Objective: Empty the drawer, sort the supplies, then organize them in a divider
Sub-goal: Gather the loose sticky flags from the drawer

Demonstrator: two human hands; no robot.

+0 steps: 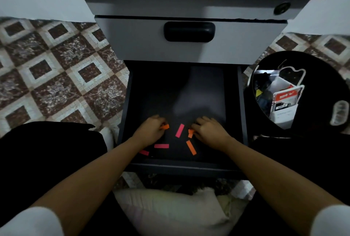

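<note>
The bottom drawer (244, 122) of a grey cabinet stands pulled out, its dark floor nearly bare. Small paper strips lie near its front. My left hand (151, 130) pinches an orange strip (165, 127). My right hand (208, 131) pinches another orange strip (191, 133). Between the hands lies a pink strip (179, 130). Closer to me lie a second pink strip (161, 146), a third pink strip (144, 152) partly under my left forearm, and a loose orange strip (191, 147).
A clear plastic divider box (284, 103) holding small supplies and a red-and-white packet (285, 99) sits on a round black surface (322, 76) to the right. The closed upper drawer with a black handle (189, 31) hangs above. Patterned floor tiles lie left; a pale cushion (170, 211) lies below.
</note>
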